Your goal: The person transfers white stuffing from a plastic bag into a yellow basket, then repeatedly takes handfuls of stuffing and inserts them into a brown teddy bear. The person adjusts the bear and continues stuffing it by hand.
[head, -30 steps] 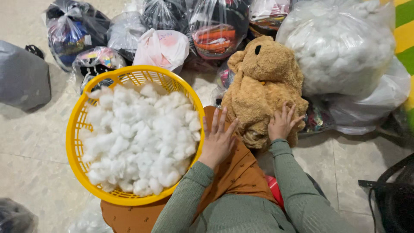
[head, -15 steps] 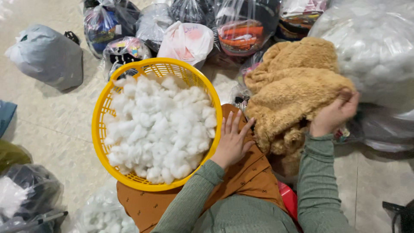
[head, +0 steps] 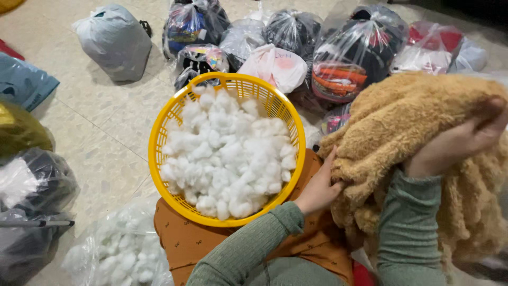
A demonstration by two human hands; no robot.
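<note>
Head view: right hand (head: pixel 455 143) clamped on tan plush toy (head: pixel 402 122), lifted over lap; left hand (head: pixel 320 188) gripping its lower edge, steadying; yellow basket (head: pixel 159 127) of white stuffing (head: pixel 227 151) just beside, within reach.

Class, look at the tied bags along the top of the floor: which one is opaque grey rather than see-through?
The grey bag at the far left of the row, knotted on top and standing apart. The other bags are clear plastic, showing dark and colourful contents.
</note>
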